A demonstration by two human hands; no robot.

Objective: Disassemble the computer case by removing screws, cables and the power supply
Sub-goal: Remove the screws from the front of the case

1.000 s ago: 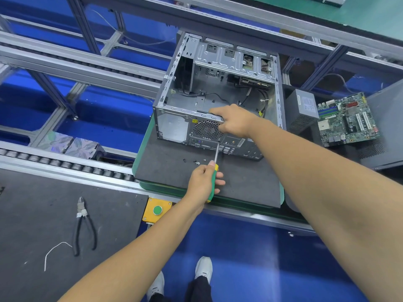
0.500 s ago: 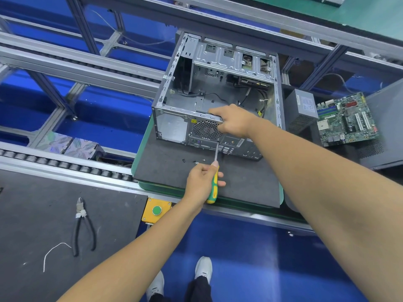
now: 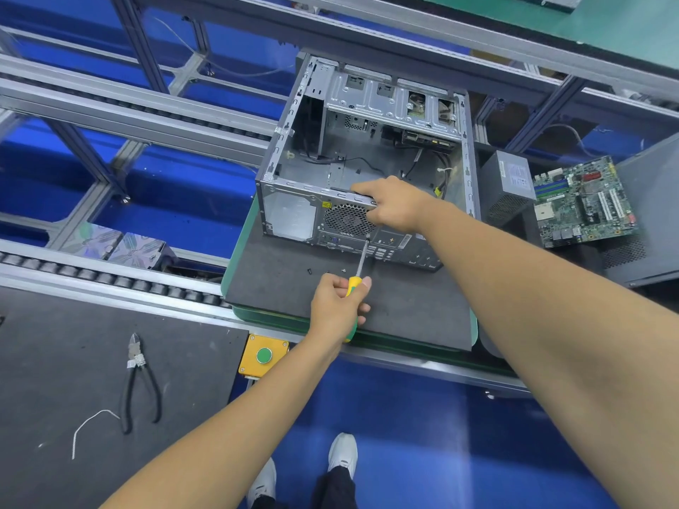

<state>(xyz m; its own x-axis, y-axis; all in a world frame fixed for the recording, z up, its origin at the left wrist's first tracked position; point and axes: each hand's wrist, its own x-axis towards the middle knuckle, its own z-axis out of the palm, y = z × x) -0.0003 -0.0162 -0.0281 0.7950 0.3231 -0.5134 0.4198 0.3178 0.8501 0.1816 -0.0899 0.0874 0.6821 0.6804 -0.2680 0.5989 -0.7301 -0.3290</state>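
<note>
Right now my left hand [image 3: 340, 306] is wrapped around the yellow and green handle of a screwdriver [image 3: 354, 288], fingers curled tight on it. Its metal shaft angles up and away from me, and the tip meets the rear panel of the computer case [image 3: 367, 156] just below the round fan grille [image 3: 347, 218]. My right hand [image 3: 395, 203] grips the top edge of that rear panel, beside the grille, fingers hooked over the rim.

Open-sided and facing up, the case stands on a dark foam mat [image 3: 404, 306], toward the mat's far edge. Inside it I can see loose black cables [image 3: 367, 165] and a metal drive cage along the far wall. A few small screws [image 3: 343, 270] lie on the mat just in front of the case, near its left half.

Beyond the right edge of the mat, a grey power supply [image 3: 509, 181] stands beside a green motherboard [image 3: 584, 203], which lies flat.

On a separate dark mat at the lower left, black-handled cutting pliers [image 3: 137, 380] lie next to a short piece of white wire [image 3: 88, 427]. A yellow box with a green button [image 3: 263, 355] sits at the near edge of the conveyor frame, between the two mats.
</note>
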